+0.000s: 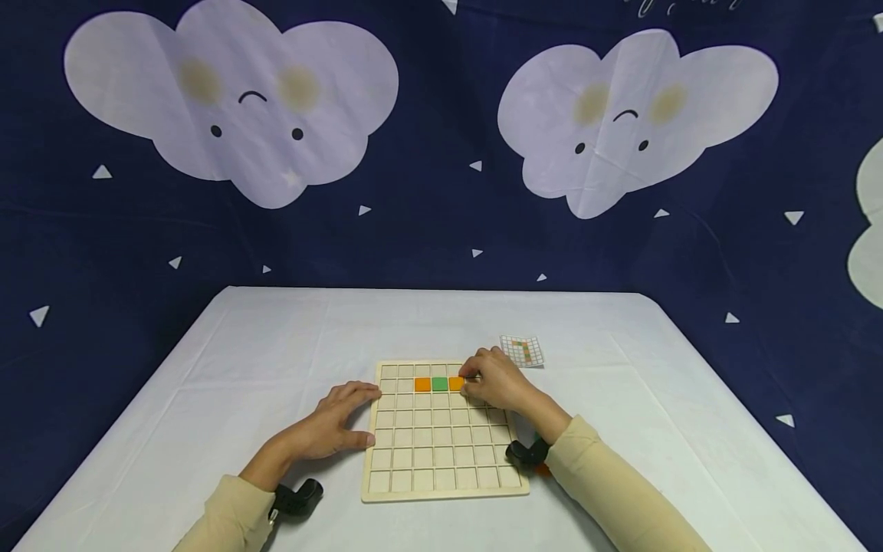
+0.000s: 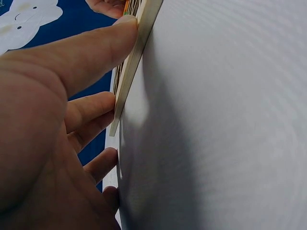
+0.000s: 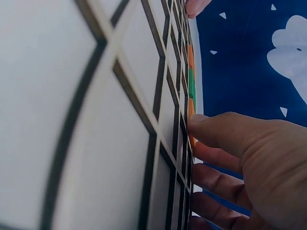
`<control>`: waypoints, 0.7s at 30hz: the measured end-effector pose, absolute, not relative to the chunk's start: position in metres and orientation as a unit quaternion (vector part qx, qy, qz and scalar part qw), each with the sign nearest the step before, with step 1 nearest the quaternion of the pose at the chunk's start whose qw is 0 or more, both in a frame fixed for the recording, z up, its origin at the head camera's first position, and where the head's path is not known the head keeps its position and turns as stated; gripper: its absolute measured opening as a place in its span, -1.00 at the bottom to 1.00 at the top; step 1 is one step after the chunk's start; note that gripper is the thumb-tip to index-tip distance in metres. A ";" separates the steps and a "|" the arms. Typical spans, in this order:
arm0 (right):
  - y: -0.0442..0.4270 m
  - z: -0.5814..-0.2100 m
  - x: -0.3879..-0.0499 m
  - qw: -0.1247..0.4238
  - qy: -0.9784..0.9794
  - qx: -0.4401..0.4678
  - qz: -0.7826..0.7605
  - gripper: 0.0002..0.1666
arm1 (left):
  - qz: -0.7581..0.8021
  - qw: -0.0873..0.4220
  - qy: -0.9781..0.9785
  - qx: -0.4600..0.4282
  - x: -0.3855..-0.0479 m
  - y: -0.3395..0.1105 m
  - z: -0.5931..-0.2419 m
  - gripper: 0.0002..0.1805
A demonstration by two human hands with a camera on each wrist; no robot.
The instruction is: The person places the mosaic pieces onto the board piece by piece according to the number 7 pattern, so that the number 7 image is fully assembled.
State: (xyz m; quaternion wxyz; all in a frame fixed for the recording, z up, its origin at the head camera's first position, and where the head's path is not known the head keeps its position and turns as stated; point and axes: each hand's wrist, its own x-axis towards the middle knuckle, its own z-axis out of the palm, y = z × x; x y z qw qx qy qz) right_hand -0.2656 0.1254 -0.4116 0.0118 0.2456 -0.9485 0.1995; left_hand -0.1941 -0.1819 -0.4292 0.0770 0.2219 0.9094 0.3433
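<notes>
A pale wooden grid board [image 1: 441, 458] lies on the table. In one of its upper rows sit an orange square tile [image 1: 422, 384], a green tile [image 1: 439, 384] and another orange tile [image 1: 455, 383], side by side. My right hand [image 1: 498, 379] reaches over the board's upper right and pinches the right-hand orange tile [image 3: 191, 108] between thumb and index finger. The thumb partly covers it in the right wrist view. My left hand [image 1: 324, 427] rests against the board's left edge [image 2: 135, 52], thumb and fingers spread and nearly straight.
A small printed card [image 1: 522, 351] with a grid of orange and green squares lies beyond the board's upper right corner. Orange and green pieces [image 1: 543, 469] show partly beneath the right wrist. A white cloth [image 1: 276, 330] covers the table, with a dark blue cloud-patterned backdrop [image 1: 441, 230] behind it.
</notes>
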 end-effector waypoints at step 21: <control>0.131 -0.404 -0.264 0.000 -0.949 0.214 0.233 -0.67 | 0.342 0.080 0.910 0.220 -0.194 -0.183 -0.430 -0.23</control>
